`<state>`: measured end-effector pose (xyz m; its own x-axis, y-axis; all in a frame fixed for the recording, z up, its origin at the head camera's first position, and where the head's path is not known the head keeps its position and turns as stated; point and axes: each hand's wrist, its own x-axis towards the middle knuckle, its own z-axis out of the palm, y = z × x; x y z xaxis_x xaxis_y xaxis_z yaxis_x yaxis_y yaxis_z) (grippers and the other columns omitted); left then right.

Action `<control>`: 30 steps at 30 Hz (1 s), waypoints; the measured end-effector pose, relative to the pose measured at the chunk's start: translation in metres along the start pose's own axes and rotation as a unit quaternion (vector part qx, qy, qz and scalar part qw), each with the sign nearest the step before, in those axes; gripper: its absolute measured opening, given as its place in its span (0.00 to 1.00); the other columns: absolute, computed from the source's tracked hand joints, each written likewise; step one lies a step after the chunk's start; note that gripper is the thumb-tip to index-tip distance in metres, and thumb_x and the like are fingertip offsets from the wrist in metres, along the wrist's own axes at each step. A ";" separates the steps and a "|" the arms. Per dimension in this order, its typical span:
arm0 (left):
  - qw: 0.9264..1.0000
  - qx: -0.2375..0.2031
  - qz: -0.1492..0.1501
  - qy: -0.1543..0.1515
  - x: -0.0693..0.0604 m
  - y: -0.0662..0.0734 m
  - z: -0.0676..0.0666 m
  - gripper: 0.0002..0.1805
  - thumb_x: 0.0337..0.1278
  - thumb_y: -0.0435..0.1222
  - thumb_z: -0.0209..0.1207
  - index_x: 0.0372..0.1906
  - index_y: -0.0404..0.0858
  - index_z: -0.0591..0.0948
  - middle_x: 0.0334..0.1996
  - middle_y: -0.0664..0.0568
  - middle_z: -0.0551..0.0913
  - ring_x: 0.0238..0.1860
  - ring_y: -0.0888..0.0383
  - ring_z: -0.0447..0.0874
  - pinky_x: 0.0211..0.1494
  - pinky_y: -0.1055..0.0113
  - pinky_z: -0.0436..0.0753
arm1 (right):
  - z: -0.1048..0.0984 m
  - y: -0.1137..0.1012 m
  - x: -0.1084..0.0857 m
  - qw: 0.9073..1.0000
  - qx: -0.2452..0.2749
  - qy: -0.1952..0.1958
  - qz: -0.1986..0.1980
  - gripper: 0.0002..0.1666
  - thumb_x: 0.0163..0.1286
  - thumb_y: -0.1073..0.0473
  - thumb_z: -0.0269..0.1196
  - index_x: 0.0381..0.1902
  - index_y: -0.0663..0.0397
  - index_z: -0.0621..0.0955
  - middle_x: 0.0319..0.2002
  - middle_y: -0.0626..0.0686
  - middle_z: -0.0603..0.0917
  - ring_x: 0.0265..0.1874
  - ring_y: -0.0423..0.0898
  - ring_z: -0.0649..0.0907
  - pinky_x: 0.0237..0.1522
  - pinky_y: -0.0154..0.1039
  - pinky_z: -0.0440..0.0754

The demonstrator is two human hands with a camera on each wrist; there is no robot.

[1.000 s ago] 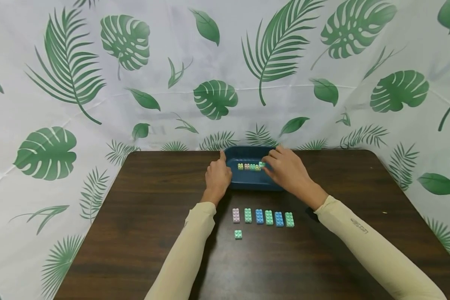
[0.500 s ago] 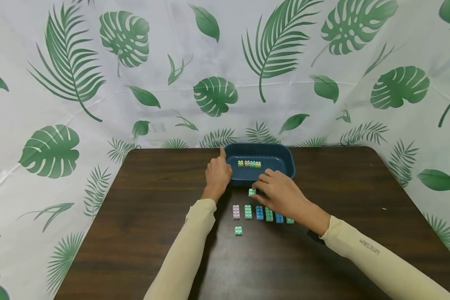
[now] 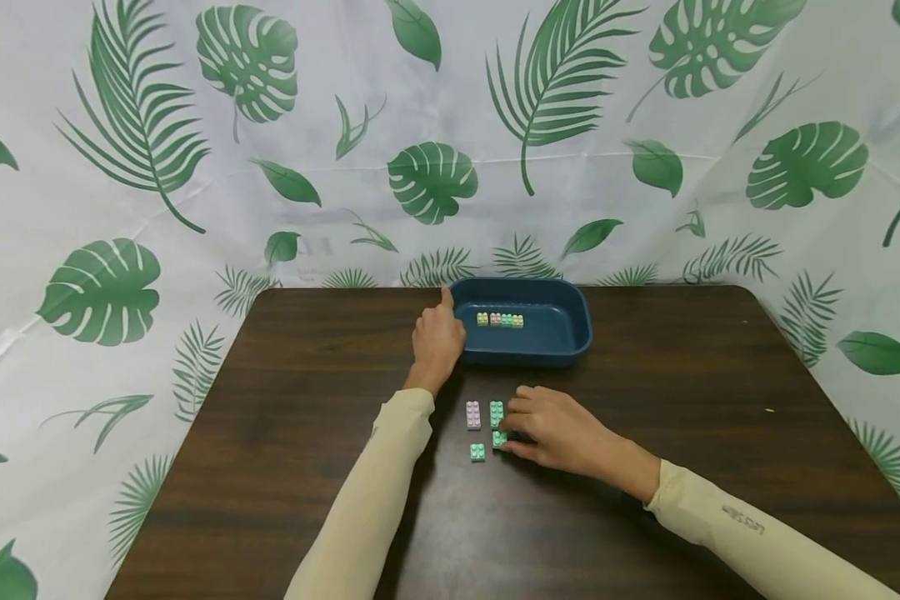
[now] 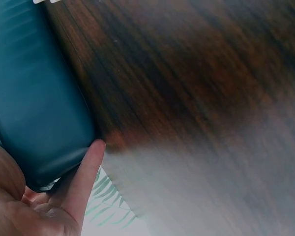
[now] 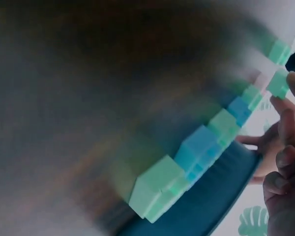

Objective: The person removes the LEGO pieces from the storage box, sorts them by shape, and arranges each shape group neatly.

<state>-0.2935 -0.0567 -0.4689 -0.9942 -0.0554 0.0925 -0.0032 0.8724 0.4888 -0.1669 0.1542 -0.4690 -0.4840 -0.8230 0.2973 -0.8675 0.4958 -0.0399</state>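
Note:
My left hand rests against the left end of the blue tray, one finger straight toward its far corner. My right hand pinches a small green brick just in front of a long green brick. Left of the pinched brick lies another small green brick, with a long pink brick behind it. In the head view, the hand hides the rest of the row; the right wrist view shows blue bricks and green bricks.
Several small bricks stand in a short line inside the tray. The dark wooden table extends to both sides, and a white cloth with green leaves hangs behind it.
My right hand has carried the small green brick out of the tray and toward me, down beside the other small green brick. My left hand stays at the tray.

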 end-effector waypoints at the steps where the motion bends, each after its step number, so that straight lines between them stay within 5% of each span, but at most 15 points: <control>1: 1.000 0.001 0.001 0.001 0.000 0.000 0.000 0.38 0.76 0.33 0.53 0.86 0.43 0.57 0.15 0.48 0.77 0.17 0.54 0.70 0.20 0.63 0.62 | 0.002 -0.001 0.000 1.000 0.002 -0.006 0.000 0.12 0.64 0.44 0.77 0.40 0.41 0.92 0.33 0.40 0.87 0.31 0.38 0.67 0.36 0.33 0.69; 18: 1.000 0.001 0.005 0.004 -0.001 -0.002 0.000 0.37 0.76 0.32 0.53 0.85 0.42 0.58 0.14 0.49 0.75 0.15 0.56 0.66 0.19 0.64 0.60 | 0.006 -0.004 0.000 0.999 0.001 -0.033 0.000 0.17 0.66 0.39 0.74 0.44 0.41 0.92 0.35 0.39 0.87 0.33 0.37 0.70 0.33 0.31 0.73; 23: 1.000 0.000 -0.001 -0.003 0.000 -0.001 0.000 0.37 0.76 0.32 0.52 0.86 0.43 0.57 0.14 0.49 0.75 0.16 0.56 0.65 0.20 0.63 0.60 | -0.010 0.009 0.008 1.000 0.005 0.011 0.017 0.15 0.66 0.40 0.74 0.39 0.42 0.91 0.31 0.40 0.83 0.31 0.36 0.71 0.32 0.32 0.73; 30: 1.000 0.001 -0.003 -0.003 0.001 0.000 -0.002 0.37 0.76 0.33 0.52 0.86 0.42 0.57 0.15 0.49 0.76 0.15 0.56 0.66 0.20 0.64 0.62 | -0.024 0.055 0.032 0.993 0.006 0.092 0.077 0.14 0.76 0.43 0.66 0.43 0.43 0.90 0.33 0.44 0.84 0.29 0.37 0.79 0.30 0.35 0.77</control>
<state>-0.2945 -0.0579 -0.4668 -0.9948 -0.0577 0.0835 -0.0098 0.8732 0.4873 -0.2274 0.1619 -0.4391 -0.5825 -0.6729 0.4560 -0.7870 0.6072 -0.1093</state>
